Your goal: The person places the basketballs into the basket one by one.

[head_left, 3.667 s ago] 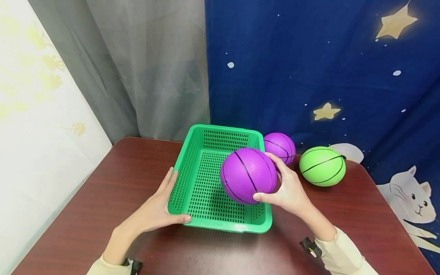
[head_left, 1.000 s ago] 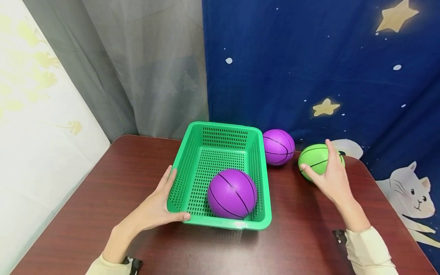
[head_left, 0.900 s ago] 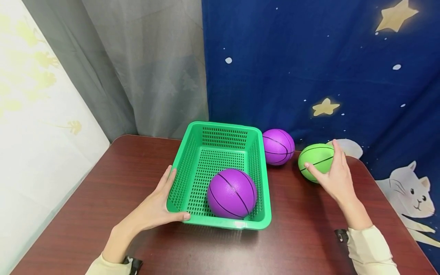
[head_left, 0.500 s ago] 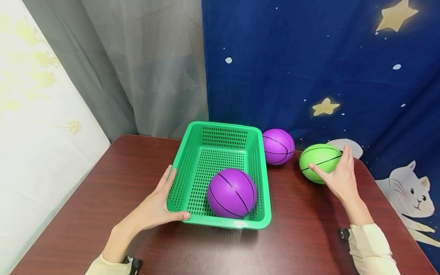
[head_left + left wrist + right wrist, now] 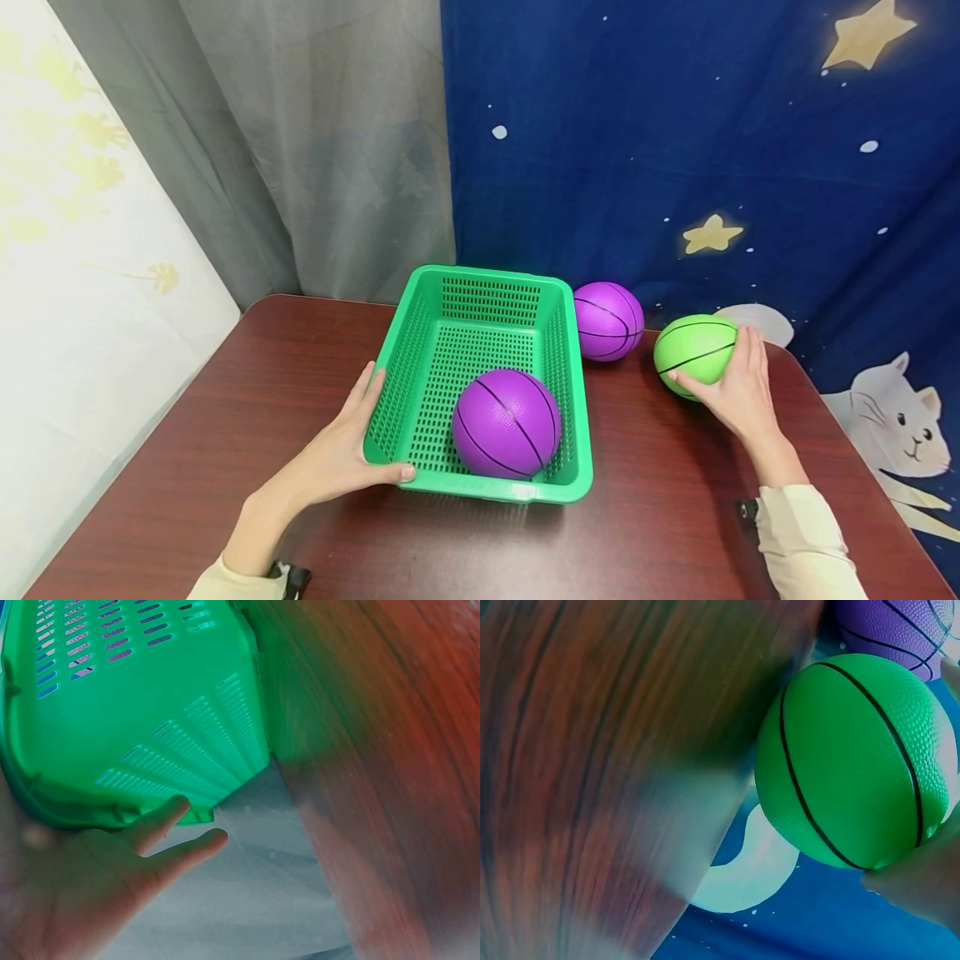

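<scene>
My left hand (image 5: 337,458) spans the near left corner of a green plastic basket (image 5: 491,487). Its thumb lies on the front rim, while the straight, spread fingers rest along the left side; the left wrist view shows two fingertips past the rim. Inside the basket, toward the front right, sits a purple mini basketball (image 5: 506,423). At the right, my right hand (image 5: 742,392) holds a light green mini basketball (image 5: 693,354), thumb on its near side and fingers round its right side. In the right wrist view, fingers touch the green ball's (image 5: 847,757) edge.
Another purple ball (image 5: 607,321) stands behind the basket's right wall, left of the green ball. The brown wooden table (image 5: 480,550) ends at the back against a grey curtain (image 5: 360,167) and a blue starry curtain (image 5: 570,167). A white cloth (image 5: 90,292) hangs at left.
The purple ball, earlier held over the basket by my right hand, now sits inside. My right hand has moved right and settled round the green ball. My left hand stays at the basket corner.
</scene>
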A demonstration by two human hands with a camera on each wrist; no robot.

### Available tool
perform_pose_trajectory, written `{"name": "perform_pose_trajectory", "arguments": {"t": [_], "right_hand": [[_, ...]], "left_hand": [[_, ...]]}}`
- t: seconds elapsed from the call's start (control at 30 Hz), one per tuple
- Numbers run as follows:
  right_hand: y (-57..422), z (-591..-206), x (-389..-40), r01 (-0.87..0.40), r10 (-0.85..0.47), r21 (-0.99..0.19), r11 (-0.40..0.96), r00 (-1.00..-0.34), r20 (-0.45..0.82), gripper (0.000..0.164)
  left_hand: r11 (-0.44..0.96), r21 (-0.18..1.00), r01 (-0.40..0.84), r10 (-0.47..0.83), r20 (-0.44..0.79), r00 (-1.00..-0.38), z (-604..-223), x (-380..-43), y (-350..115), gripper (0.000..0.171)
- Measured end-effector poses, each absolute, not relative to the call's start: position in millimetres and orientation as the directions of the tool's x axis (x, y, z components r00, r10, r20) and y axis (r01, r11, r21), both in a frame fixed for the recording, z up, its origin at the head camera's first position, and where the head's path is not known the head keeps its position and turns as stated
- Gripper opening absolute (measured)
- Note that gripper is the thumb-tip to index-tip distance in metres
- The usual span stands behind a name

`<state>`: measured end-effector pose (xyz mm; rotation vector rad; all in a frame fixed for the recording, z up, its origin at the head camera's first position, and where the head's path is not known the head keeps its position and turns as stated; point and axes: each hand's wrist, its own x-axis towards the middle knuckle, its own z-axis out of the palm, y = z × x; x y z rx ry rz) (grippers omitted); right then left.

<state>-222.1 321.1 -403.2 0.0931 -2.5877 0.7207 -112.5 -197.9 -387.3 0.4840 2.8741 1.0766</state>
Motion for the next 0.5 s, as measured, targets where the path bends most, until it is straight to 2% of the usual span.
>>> {"name": "perform_pose_trajectory", "arguments": {"t": [0.5], "right_hand": [[327.1,-416.2,-227.8,-0.183,0.081,-0.451,0.873,-0.860,0.504,0.129]], "left_hand": [[0.706,0.649,0.282,0.307,0.078,-0.948,-388.6,-114.7,-198.9,0.121]]}}
